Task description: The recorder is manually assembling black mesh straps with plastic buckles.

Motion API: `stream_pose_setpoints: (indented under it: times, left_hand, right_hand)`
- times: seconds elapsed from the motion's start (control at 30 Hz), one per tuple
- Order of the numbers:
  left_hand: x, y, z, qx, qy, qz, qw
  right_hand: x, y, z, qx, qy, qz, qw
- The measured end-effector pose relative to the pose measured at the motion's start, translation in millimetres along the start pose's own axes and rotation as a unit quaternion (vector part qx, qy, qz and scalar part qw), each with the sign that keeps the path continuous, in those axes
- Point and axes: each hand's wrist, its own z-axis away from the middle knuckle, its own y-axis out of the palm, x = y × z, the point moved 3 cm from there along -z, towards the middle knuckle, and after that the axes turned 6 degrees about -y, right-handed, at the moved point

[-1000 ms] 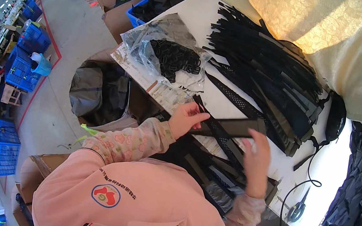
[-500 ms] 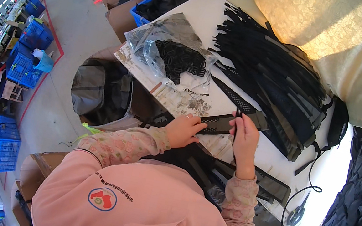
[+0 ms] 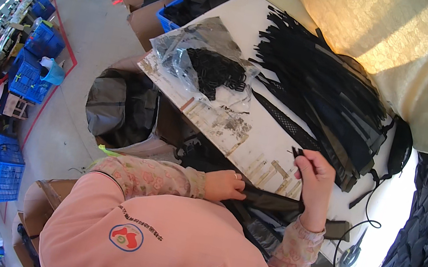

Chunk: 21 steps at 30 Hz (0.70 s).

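My left hand (image 3: pixel 225 186) is at the near edge of the table, its fingers curled onto a dark strap (image 3: pixel 273 202) that runs toward the right. Between thumb and fingers of my right hand (image 3: pixel 316 177) is a small black piece (image 3: pixel 297 153), too small to make out fully. A clear plastic bag (image 3: pixel 178 41) lies farther off, with a heap of black plastic buckles (image 3: pixel 216 74) in its mouth. Beyond my right hand a large bundle of black straps (image 3: pixel 319 89) is spread out, some with a mesh face (image 3: pixel 280 116).
The white table (image 3: pixel 270 169) has a worn, stained left edge. Scissors (image 3: pixel 351 254) and a black cord (image 3: pixel 341 241) lie at the right, beside dark crumpled fabric (image 3: pixel 420 238). A blue crate (image 3: pixel 167 15), cardboard box (image 3: pixel 139 20) and a sack of dark pieces (image 3: pixel 121 108) stand left of the table.
My left hand has come down toward me with the strap, off the tabletop to its near edge. The right hand has shifted right and slightly nearer, still pinching the black piece.
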Motion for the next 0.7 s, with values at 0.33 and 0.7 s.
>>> stream_pose_setpoints:
  times: [0.33,0.7]
  left_hand:
    - [168.4,-148.6,24.5,-0.273,-0.365,-0.129,0.881]
    - [190.9,-144.8,20.1,-0.255,-0.399,-0.067,0.878]
  right_hand:
    - [-135.6,49.8,15.5,0.138,0.100,0.061,0.983]
    - [-126.1,46.7,13.4,0.150,0.136,0.014,0.979]
